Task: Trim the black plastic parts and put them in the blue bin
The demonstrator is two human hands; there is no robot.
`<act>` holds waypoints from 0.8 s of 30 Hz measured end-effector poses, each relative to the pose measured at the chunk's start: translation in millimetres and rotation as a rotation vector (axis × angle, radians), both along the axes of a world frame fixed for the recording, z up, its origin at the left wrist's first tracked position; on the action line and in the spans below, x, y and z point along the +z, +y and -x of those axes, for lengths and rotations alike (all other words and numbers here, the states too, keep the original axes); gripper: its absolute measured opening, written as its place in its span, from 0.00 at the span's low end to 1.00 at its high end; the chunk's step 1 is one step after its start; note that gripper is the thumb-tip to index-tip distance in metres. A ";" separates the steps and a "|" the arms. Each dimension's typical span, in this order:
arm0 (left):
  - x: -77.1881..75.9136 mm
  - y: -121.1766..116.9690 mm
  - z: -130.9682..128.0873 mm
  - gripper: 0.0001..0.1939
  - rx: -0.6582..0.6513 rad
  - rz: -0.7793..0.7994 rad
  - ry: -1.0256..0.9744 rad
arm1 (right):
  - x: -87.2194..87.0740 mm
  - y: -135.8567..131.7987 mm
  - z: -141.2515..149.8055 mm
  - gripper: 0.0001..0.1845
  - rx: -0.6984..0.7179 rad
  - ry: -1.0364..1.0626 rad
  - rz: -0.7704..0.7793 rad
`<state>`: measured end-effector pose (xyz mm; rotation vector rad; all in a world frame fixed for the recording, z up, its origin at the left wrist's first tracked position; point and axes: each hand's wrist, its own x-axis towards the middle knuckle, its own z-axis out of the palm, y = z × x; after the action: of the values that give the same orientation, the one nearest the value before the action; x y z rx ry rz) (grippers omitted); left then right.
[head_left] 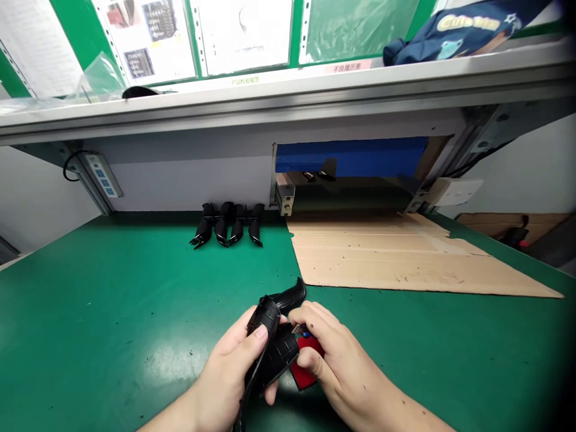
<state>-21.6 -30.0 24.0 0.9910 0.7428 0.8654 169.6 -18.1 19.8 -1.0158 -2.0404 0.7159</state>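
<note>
Low over the green table (112, 312), my left hand (229, 372) is closed round a black ribbed plastic part (272, 342) whose curved black tip points away from me. My right hand (335, 360) is closed on a small red tool (306, 360) with a blue and metal tip, pressed against the black part. The two hands touch each other at the part. Several similar black parts (228, 225) lie in a row at the back of the table, well beyond both hands.
A flat cardboard sheet (396, 252) covers the right back of the table. Behind it is an opening with a blue panel (351, 156). A grey shelf (288, 102) overhead carries papers and a dark blue cloth (454, 30). A power strip (102, 175) sits on the left bracket.
</note>
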 end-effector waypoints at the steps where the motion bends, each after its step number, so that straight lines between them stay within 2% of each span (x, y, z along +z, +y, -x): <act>1: -1.4 -0.9 -0.7 0.19 0.011 -0.005 -0.011 | -1.3 -1.5 2.8 0.33 -0.013 0.004 0.002; 4: -1.2 -2.9 -2.4 0.17 0.049 -0.019 -0.030 | -0.1 -4.8 7.5 0.36 -0.037 0.000 0.008; 5: 0.3 -3.3 -3.0 0.17 0.056 -0.026 -0.027 | 2.1 -5.1 7.7 0.36 0.001 0.002 0.026; 8: 7.0 -4.7 -4.3 0.18 0.050 -0.043 0.006 | 9.5 -3.7 3.1 0.35 0.232 0.047 0.144; 10: 11.0 -5.6 -4.7 0.20 0.046 -0.044 0.030 | 11.9 -1.0 -3.8 0.33 0.292 0.112 0.189; 15: 13.9 -6.1 -4.2 0.21 0.089 -0.035 0.057 | 6.7 5.0 -21.5 0.31 0.083 0.199 0.129; 18: 13.9 -5.7 -3.5 0.21 0.098 -0.050 0.056 | 3.2 5.7 -24.4 0.20 0.022 0.290 0.165; 22: 14.2 -4.9 -3.5 0.23 0.087 -0.086 0.076 | 4.4 9.1 -26.5 0.18 -0.027 0.527 0.172; 24: 13.6 -4.2 -3.6 0.23 0.074 -0.104 0.090 | 6.8 14.5 -32.1 0.16 -0.089 0.422 0.097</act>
<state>-18.0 -34.2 37.6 1.1065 0.8218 0.9359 201.8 -3.7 26.6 -0.9120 -1.6010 0.9043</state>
